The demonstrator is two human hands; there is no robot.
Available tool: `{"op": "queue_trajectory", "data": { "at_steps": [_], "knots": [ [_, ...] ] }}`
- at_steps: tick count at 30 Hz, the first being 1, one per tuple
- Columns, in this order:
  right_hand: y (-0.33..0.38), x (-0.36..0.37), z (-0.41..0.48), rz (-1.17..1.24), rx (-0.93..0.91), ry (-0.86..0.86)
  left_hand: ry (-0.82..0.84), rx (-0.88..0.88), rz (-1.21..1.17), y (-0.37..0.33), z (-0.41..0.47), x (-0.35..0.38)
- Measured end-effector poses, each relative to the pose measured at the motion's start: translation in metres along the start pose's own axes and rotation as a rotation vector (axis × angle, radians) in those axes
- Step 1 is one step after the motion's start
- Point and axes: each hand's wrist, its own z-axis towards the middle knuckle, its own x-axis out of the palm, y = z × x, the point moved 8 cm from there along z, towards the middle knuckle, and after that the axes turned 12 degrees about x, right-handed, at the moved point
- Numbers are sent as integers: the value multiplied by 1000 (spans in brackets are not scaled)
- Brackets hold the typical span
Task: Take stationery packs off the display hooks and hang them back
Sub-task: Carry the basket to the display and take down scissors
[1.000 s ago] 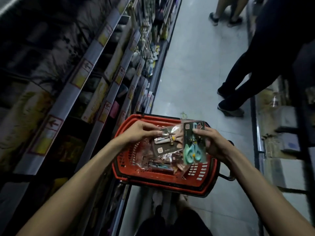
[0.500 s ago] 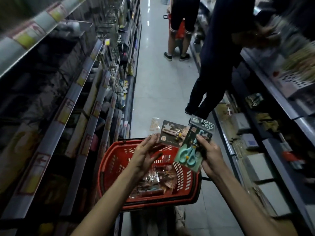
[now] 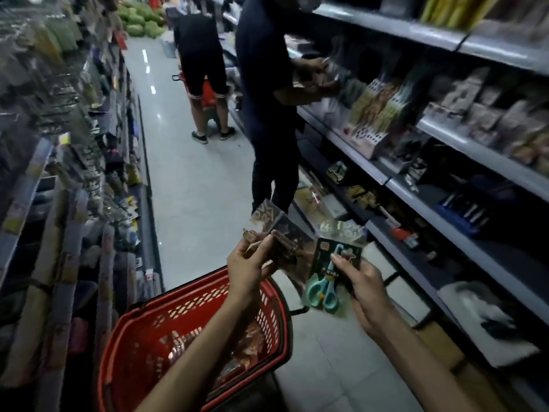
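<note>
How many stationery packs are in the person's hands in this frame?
2. A dark pack pinched in the left hand; a scissors pack gripped in the right hand. Another could be hidden behind either; more lie blurred in the red basket.

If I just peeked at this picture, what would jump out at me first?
Probably the red basket low in the middle, bright against the dim aisle. Just above it, the right hand holds a pack of teal scissors, and the left hand pinches a darker pack. Further up the aisle, a person in dark clothes reaches into the shelves on the right.
</note>
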Motion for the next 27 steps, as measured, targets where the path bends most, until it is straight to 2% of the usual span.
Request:
{"op": "queue_trajectory", "data": {
  "at_steps": [4, 11, 15, 20, 27],
  "knots": [
    [42, -83, -34, -22, -88, -174, 212, 113, 161, -17, -18, 70],
    [76, -241, -135, 21, -199, -392, 547, 220, 231, -15, -99, 226],
    [92, -331, -213, -44, -321, -586, 771, 172, 210, 2, -172, 322],
    [93, -440, -325, -52, -347, -767, 993, 121, 172, 25, -278, 425],
    [103, -539, -471, 31, -452, -1063, 1262, 147, 76, 30, -410, 533]
  ]
}}
